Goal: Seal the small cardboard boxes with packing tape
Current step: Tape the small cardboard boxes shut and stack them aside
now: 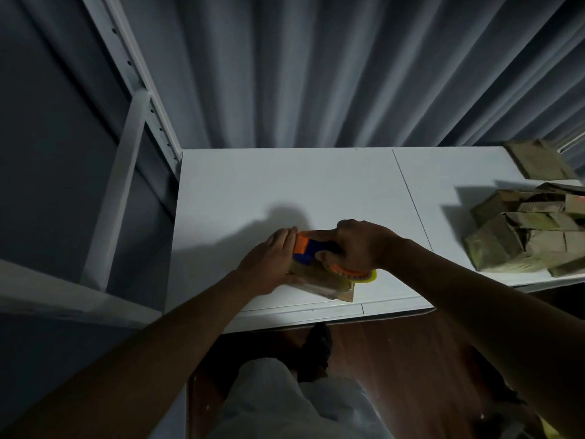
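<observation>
Box [319, 282] under both hands – left hand [272, 264] steadies, right hand [357, 245] grips dispenser [308, 247]

Both my bare forearms reach in from the near edge and meet at centre. My left hand [272, 261] lies flat, fingers straight and together, pointing far. My right hand [357, 245] is curled tight, knuckles up, thumb tucked toward the left.

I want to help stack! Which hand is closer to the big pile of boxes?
Right. The right hand grips the tape dispenser nearer the pile of boxes; the left hand lies farther away.
</observation>
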